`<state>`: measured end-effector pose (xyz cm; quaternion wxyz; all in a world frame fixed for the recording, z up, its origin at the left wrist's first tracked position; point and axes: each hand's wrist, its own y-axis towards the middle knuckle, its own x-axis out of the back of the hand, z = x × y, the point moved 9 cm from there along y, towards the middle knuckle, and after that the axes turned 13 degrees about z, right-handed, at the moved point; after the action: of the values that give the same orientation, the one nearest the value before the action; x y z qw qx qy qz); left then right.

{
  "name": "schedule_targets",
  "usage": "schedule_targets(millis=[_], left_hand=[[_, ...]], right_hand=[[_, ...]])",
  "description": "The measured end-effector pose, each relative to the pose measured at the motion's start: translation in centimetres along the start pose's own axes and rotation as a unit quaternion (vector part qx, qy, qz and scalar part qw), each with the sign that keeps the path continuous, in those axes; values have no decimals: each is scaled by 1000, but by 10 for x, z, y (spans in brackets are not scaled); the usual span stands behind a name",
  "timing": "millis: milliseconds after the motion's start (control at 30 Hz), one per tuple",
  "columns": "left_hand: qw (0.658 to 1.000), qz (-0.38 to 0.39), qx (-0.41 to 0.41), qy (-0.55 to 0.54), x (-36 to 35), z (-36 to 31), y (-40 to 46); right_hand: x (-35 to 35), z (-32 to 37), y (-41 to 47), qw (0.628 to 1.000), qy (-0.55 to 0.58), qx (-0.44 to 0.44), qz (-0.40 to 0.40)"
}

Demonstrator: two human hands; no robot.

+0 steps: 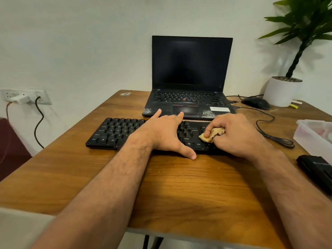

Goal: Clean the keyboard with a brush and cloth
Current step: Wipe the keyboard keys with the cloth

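Lying flat near the middle of the wooden surface [179, 186], the keyboard [115, 133] is long, black and matte, its raised keys marked with small pale legends. The left hand [165, 133] rests across its centre with straight fingers spread apart and the thumb reaching down onto the wood. The right hand [233, 133] has its fingers curled tight around a crumpled tan cloth [209, 136], soft and creased, pressed on the keys at the right end. Just behind stands an open black laptop [190, 78] with a dark glossy screen and scuffed palm rest.
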<state>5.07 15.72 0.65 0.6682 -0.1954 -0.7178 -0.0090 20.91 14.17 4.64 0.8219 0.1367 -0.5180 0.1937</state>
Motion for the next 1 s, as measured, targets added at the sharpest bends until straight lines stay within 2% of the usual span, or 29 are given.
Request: schedule_targets(millis=[167, 233, 333, 367, 500, 633, 700, 867, 933, 1000], left_hand=[[1000, -6, 5, 5, 2, 0, 0], [1000, -8, 5, 1, 2, 1, 0], [1000, -8, 7, 4, 3, 1, -1], [1000, -7, 7, 5, 3, 1, 0], [1000, -2, 7, -3, 2, 0, -1], [1000, -2, 6, -3, 2, 1, -1], [1000, -2, 4, -1, 3, 1, 0], [1000, -5, 2, -9, 2, 2, 1], [1000, -6, 1, -8, 2, 2, 1], [1000, -4, 1, -5, 2, 3, 3]], right_hand=[[9, -12, 2, 998, 3, -42, -51], [14, -10, 0, 997, 9, -22, -70], [2, -2, -1, 999, 32, 20, -13], [-1, -4, 2, 1000, 24, 8, -6], [14, -22, 6, 993, -9, -89, -77], [5, -7, -3, 999, 44, -20, -24], [1, -6, -3, 998, 53, -17, -9], [18, -27, 7, 988, -20, -108, -105], [21, -30, 4, 990, 2, -91, -105], [13, -23, -2, 997, 50, -34, -52]])
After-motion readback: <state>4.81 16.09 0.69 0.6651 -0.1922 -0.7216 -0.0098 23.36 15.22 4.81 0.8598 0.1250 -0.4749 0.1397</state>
